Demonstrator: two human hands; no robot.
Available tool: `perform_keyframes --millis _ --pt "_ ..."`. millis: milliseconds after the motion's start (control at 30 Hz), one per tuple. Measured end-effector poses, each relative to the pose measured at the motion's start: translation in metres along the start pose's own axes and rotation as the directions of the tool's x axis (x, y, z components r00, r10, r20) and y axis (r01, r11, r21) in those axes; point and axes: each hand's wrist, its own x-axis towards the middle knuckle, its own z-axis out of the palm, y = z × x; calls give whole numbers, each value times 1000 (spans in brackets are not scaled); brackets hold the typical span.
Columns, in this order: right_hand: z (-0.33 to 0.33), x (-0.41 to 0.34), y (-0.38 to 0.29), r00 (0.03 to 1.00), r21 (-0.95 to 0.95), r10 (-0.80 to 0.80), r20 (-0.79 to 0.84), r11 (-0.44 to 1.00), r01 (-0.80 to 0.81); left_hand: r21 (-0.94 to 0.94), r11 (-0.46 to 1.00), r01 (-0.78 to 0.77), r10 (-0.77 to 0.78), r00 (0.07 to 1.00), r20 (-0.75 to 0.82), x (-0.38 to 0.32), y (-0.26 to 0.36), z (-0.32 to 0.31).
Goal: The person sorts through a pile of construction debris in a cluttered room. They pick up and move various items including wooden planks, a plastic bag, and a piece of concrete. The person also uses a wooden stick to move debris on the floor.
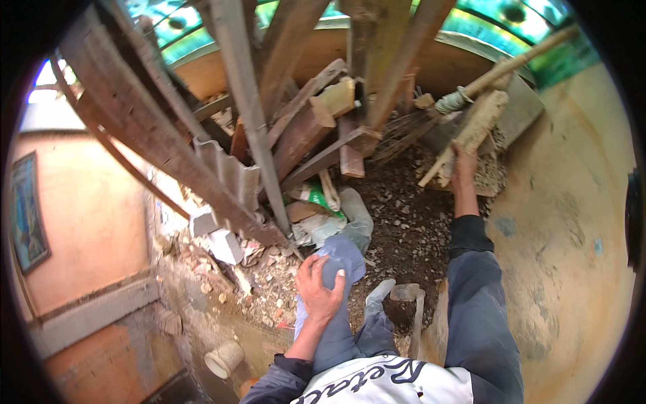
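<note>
My left hand (319,288) rests on my raised knee, fingers spread, holding nothing. On the right, my right hand (463,164) reaches forward to a rough wooden plank (482,121), its fingers at the plank's near side and partly hidden behind it. Beside that plank lies a twig broom (409,129) with a long wooden handle (522,58) and a cloth-like binding. A hammer with a large head (405,292) lies on the dark soil close to my foot. Chunks of rubble sit under and around the plank.
Long timber beams (252,111) lean ahead, with cut wood blocks (303,136) and a corrugated sheet (229,169) among them. White block pieces (225,246) and rubble (272,283) cover the left ground. A white bucket (224,358) lies at lower left. A wall (565,227) stands close on the right.
</note>
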Motion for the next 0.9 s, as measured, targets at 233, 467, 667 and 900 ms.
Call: perform_keyframes --millis 233,467,667,900 --pt "-3 8 7 980 113 170 107 977 -182 -12 1000 23 -22 999 31 -1 -4 -2" --pt "17 5 1 976 84 213 40 973 -216 8 999 43 -43 999 29 -4 -1 0" --pt "18 5 -2 986 117 164 -26 980 -160 16 998 53 -53 998 42 -2 0 0" --pt "38 -3 -7 994 -347 -4 -110 937 -35 9 998 58 -59 997 43 -1 -4 1"
